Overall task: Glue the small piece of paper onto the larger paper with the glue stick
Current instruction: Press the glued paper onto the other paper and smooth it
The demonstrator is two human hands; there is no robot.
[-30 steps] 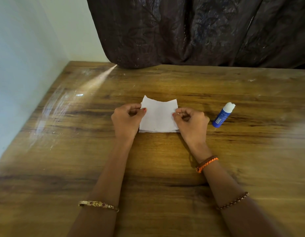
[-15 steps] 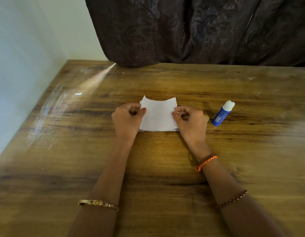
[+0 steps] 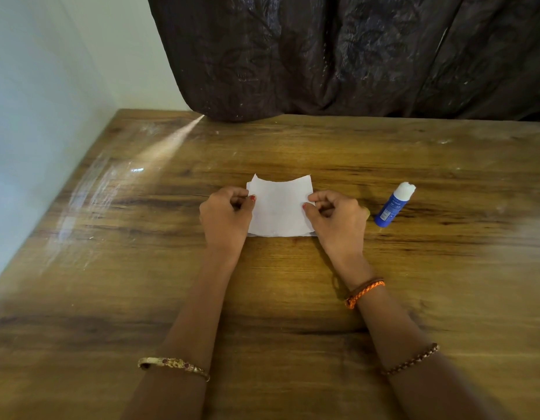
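The paper (image 3: 279,207) lies flat near the middle of the table (image 3: 293,298), white, its far edge dipping in a shallow curve between two raised corners. A thin second edge shows along its near side and at the far left corner, so there seem to be two sheets stacked (which is the small one I cannot tell from here).

The left hand (image 3: 224,219) sits on the paper's left edge, fingers curled in, thumb and forefinger closed on that edge, the red thumbnail resting on the sheet. The right hand (image 3: 338,221) mirrors it on the right edge, also curled, its thumb tip pressed onto the paper; whether it pinches the sheet or only pins it down I cannot say.

The glue stick (image 3: 394,204) lies tilted on the table to the right of the right hand, near it but apart, blue body with the white end pointing away from the person.

An orange cord (image 3: 364,292) circles the right wrist, a beaded band (image 3: 411,360) sits farther up that forearm, and a gold bangle (image 3: 173,365) is on the left forearm. A dark curtain (image 3: 353,56) hangs past the table's far edge, a pale wall (image 3: 35,116) to the left.
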